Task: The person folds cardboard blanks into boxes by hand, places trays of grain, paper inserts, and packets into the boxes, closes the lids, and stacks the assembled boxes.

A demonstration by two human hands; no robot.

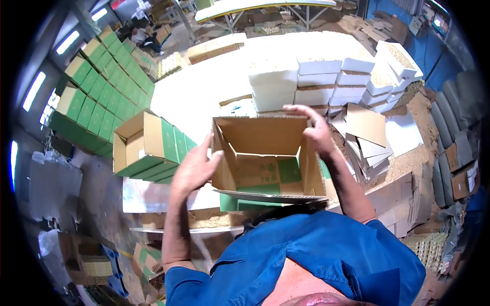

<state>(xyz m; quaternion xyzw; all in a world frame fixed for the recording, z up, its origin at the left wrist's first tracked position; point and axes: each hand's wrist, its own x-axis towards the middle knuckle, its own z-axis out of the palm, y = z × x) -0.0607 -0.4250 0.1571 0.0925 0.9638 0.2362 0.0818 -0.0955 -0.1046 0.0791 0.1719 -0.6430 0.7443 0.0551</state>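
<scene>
An open-topped cardboard box (268, 199), brown inside with green printing, stands in front of my body. My left hand (196, 166) is at its left wall, fingers stretched forward and the thumb apart, overlapping the rim. At the far right corner is my right hand (317, 130), with the index finger extended along the far rim and the thumb apart near the right wall. Both hands look open, and I cannot tell how firmly they touch the box. The inside shows its bottom and no contents.
Left of the box lies a row of green-and-brown cartons (145, 143), with a tall carton stack (99, 97) behind. White foam boxes (316, 66) filled with brown grain-like material stand at the far side. Loose cardboard sheets (365, 132) lie to the right. A seated person (145, 38) is far back.
</scene>
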